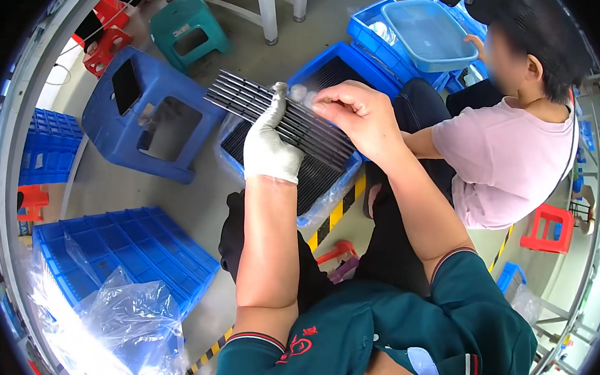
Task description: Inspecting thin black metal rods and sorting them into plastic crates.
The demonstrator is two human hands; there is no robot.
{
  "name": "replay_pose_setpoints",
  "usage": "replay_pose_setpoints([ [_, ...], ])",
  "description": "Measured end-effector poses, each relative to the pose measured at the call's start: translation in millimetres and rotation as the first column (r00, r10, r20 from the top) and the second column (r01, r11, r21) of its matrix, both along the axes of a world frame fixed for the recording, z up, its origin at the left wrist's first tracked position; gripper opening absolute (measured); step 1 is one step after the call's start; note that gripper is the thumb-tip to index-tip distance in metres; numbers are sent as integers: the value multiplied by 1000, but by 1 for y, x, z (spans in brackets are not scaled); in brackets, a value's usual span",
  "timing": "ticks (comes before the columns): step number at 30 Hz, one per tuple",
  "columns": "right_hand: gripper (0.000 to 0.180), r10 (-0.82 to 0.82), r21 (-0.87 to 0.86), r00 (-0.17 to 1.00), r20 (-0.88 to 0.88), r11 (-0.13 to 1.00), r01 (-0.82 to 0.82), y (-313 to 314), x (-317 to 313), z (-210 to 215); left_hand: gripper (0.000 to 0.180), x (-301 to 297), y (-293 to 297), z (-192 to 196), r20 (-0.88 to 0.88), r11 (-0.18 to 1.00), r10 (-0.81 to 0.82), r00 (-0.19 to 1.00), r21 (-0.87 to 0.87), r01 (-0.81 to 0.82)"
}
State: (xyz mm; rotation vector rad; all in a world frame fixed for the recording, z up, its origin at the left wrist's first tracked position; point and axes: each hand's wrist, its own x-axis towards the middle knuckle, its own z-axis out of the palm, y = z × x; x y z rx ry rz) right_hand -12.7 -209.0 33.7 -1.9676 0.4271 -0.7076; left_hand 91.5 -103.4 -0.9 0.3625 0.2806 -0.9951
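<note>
In a white glove, my left hand (270,144) is closed around a row of thin black rods (239,98), its thumb lying across the top of them. The rods lie side by side and slant from upper left to lower right. My bare right hand (361,115) is just above their right part, thumb and forefinger pinched together; what they hold is too small to make out. Below the rods stands a blue crate (302,218) lined with clear plastic, with more black rods in it. Several small whitish round shapes (299,93) show just beyond the rods, partly hidden.
A blue stool (115,140) with a dark phone (126,87) stands at left, a green stool (187,33) behind it. Stacked blue crates (124,232) under clear plastic are lower left. At right sits a person in pink (511,154), touching a light-blue basket (431,35).
</note>
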Motion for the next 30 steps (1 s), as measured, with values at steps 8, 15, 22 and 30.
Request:
replay_pose_setpoints([
  [8,9,-18,-543,998,-57,839,-16,5,-6,2,16,-11,-6,-1,77,981,89,993,168,-101],
  [15,10,5,-616,996,-89,785,-59,4,1,4,14,-12,-5,11,101,954,105,989,271,-129],
  [22,10,40,-653,993,-111,750,-103,2,2,-2,16,-14,-4,18,44,938,73,996,337,-83],
  [30,12,77,-45,994,-79,996,-81,-2,-4,4,17,-13,-1,19,2,960,102,995,262,-99],
])
